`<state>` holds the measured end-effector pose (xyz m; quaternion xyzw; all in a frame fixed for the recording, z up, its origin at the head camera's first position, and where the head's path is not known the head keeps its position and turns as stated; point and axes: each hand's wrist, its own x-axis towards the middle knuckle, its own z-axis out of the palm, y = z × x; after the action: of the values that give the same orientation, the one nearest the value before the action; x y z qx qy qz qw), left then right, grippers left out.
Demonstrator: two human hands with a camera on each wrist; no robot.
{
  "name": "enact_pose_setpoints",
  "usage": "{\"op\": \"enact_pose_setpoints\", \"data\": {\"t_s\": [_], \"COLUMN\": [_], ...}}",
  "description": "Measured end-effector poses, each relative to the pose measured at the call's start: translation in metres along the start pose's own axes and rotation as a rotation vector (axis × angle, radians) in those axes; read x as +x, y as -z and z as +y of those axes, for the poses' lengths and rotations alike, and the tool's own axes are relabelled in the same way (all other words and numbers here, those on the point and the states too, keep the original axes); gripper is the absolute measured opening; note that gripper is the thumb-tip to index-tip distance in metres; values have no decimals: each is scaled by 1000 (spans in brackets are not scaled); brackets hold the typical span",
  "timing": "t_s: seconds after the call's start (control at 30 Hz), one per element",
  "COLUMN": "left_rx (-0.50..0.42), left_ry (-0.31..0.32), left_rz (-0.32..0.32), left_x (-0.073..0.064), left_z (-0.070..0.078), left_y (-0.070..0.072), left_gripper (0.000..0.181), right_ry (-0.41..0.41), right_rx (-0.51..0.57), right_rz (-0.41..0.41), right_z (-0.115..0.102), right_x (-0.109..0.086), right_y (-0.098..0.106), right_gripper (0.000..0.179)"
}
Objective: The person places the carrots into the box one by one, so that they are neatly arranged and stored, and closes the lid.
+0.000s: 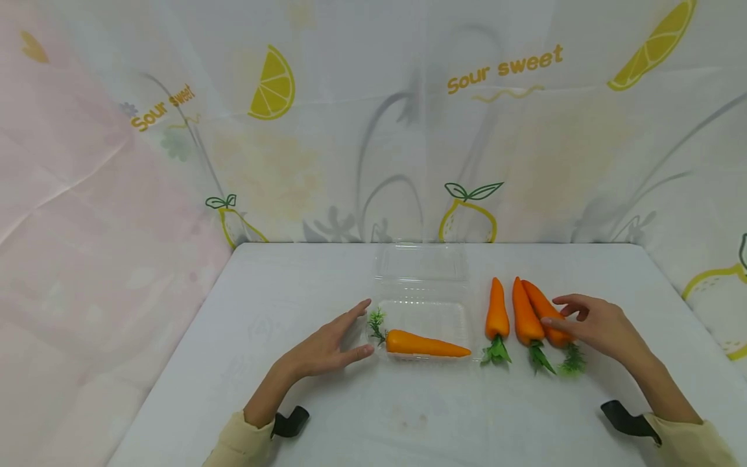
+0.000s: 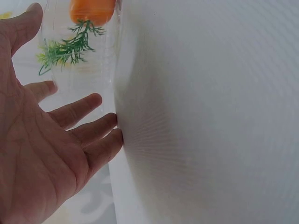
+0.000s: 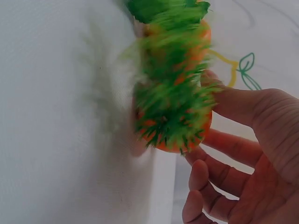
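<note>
A clear plastic clamshell box [image 1: 428, 316] lies opened on the white table, its lid [image 1: 420, 263] folded back toward the wall. One toy carrot [image 1: 426, 344] rests along the box's near side, its feathery green top at the left. My left hand [image 1: 327, 347] is at the box's left end, thumb and fingers spread and holding nothing; in the left wrist view its fingertips [image 2: 96, 99] come close to the box. At the right, my right hand [image 1: 601, 327] pinches the rightmost carrot [image 1: 539, 301] near its thick end. That carrot's fluffy greens [image 3: 173, 112] are blurred in the right wrist view.
Beside the held carrot lie a middle carrot [image 1: 526, 318] and a left carrot [image 1: 497, 308], tips pointing to the back. A lemon-printed cloth [image 1: 350, 130] hangs behind the table [image 1: 280, 285]. Black wrist mounts [image 1: 627, 418] project from both sleeves.
</note>
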<state>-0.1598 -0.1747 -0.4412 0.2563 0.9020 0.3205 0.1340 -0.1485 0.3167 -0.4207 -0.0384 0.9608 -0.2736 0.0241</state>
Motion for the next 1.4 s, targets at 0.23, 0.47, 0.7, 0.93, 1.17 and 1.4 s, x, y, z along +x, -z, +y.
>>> {"op": "enact_pose_setpoints", "data": {"t_s": [0.23,0.47,0.7,0.93,1.17,1.4], "left_rx": [-7,-8,-6,-3,-1,4], "left_ry": [-2,-3,-9,-3,2,-1], "left_rz": [3,-1,-1,2,3,-7], "left_x": [1,0,0,0,0,0], "left_z": [-1,-1,-1,-1,0,0], "left_y": [-1,-2,-2,-2,-2,0], "left_gripper": [87,88,89,88,88,88], "right_ry": [4,-7,-3,2,9,17], "right_rx": [-4,-11,-23,-8,11,20], "right_rz": [-15,-14,-16,-1,3,21], "right_z": [9,17,22,25,31,35], "right_x": [1,2,1,1,0,0], "right_y": [2,3,6,8,12,14], "right_gripper": [58,55,49,43,42,38]}}
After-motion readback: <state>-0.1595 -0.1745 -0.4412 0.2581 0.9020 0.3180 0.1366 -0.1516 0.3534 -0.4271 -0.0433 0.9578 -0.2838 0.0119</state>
